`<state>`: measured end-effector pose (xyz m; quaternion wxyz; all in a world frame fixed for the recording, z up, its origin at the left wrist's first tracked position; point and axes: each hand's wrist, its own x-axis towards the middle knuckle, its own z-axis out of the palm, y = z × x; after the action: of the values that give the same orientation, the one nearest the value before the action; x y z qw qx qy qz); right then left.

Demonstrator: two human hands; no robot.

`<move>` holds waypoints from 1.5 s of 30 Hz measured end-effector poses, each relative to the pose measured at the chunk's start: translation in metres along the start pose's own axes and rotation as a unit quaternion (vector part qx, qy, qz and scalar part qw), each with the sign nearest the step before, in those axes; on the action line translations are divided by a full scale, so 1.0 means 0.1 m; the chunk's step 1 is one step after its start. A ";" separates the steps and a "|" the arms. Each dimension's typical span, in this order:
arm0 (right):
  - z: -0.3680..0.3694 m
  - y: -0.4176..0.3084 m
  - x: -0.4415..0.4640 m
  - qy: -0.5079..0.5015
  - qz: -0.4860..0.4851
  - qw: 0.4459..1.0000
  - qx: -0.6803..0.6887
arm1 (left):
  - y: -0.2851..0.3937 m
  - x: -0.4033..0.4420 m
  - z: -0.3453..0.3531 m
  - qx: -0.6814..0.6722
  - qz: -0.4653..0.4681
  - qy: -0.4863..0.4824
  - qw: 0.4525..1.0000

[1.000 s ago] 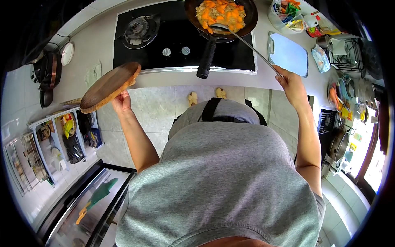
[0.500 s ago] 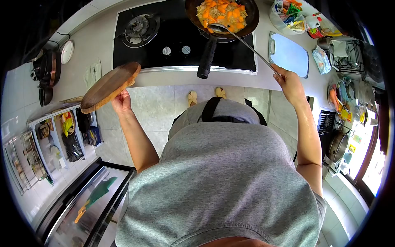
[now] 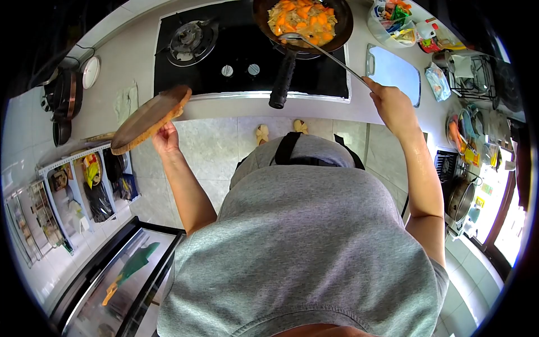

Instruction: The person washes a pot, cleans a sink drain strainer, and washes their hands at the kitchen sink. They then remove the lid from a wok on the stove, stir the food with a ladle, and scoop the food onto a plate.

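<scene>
My left hand [image 3: 165, 137] is closed on the underside of a round wooden lid [image 3: 150, 119], held tilted out to the left, just in front of the counter. My right hand [image 3: 392, 105] grips the end of a long-handled metal ladle [image 3: 339, 60]. The ladle's head rests at the near inner edge of a dark wok [image 3: 345, 31], by the food. In the wok lie orange carrot pieces [image 3: 306, 21] with paler bits in some liquid. The wok's black handle [image 3: 282, 78] points toward me, and neither hand touches it.
The wok stands on the right burner of a black gas stove [image 3: 241, 39]; the left burner [image 3: 193, 42] is bare. A pale cutting board [image 3: 393, 73] and a tub of packets [image 3: 390, 25] are at the right. A shelf rack [image 3: 84, 185] stands lower left.
My right hand has shifted slightly forward, and the ladle's head has moved left along the wok's near side. My left hand and the lid have barely moved.
</scene>
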<state>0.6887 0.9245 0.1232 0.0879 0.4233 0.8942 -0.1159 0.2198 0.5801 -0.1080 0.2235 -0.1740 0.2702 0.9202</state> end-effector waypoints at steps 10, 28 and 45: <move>0.07 0.10 0.06 -0.004 -0.013 0.998 0.055 | 0.02 0.07 -0.04 -0.011 -0.006 -0.009 1.000; 0.33 0.22 0.23 0.042 0.039 0.986 0.155 | 0.03 0.00 0.10 0.023 0.004 -0.017 1.000; 0.53 0.29 0.51 0.100 0.140 0.982 0.078 | -0.05 -0.19 0.33 0.047 0.018 -0.022 0.998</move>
<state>0.6826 0.9649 0.0558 -0.0198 0.5592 0.8187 -0.1291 0.2320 0.5965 -0.0757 0.2202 -0.1381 0.3111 0.9141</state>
